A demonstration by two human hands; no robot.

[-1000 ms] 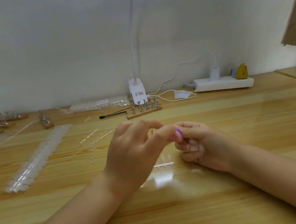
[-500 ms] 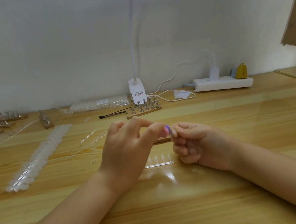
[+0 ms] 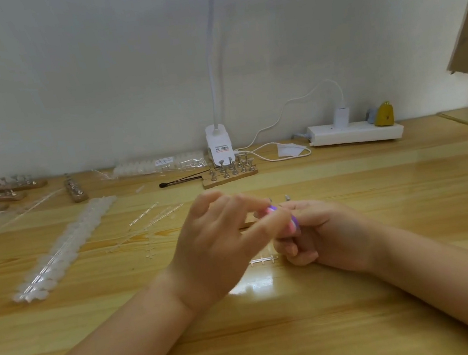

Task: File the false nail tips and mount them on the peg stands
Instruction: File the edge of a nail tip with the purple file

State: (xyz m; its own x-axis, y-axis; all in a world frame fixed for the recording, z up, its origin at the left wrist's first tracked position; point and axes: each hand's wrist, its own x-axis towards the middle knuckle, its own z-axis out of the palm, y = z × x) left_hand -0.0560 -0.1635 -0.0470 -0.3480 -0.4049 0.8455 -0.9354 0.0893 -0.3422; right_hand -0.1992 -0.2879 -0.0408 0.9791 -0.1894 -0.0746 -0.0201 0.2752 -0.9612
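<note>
Wooden table (image 3: pixel 384 215), nail-tip strips (image 3: pixel 64 248), peg stands (image 3: pixel 230 173), power strip (image 3: pixel 355 133)

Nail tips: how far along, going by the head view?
Done: nothing visibly; the peg stand by the lamp base looks bare, and the far-left stands are too small to judge. In hand: the left hand works a pink-purple file against the closed right hand; any tip there is hidden. Left: the long strip of nail tips.
</note>
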